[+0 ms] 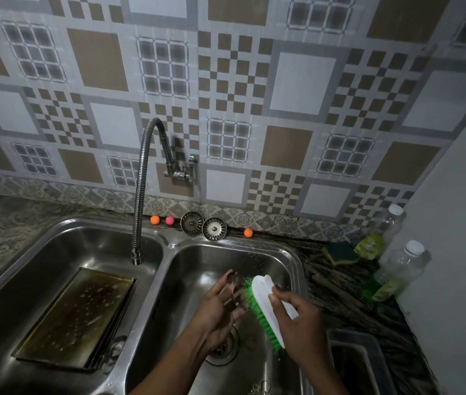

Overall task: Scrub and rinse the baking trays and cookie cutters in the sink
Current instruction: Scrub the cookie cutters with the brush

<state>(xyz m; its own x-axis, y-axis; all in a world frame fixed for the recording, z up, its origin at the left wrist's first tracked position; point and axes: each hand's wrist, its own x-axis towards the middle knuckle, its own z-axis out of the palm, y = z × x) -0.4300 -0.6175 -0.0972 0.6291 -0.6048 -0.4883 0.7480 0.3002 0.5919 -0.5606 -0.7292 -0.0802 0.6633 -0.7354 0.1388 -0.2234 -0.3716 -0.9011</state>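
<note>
Over the right basin of the steel double sink (169,243), my left hand (216,312) holds a small metal cookie cutter (236,289) between its fingers. My right hand (301,323) grips a scrub brush (266,306) with a white back and green bristles, and the bristles press against the cutter. A stained baking tray (75,317) with foam spots lies tilted in the left basin, with another tray edge under it. Something metal, perhaps another cutter, lies at the right basin's front edge (257,387).
A flexible steel tap (140,195) hangs over the left basin with no water visible. Two sink strainers (203,225) and small coloured balls (155,220) sit on the back ledge. A sponge (340,252) and plastic bottles (394,269) stand on the right counter; a dark container (357,363) is front right.
</note>
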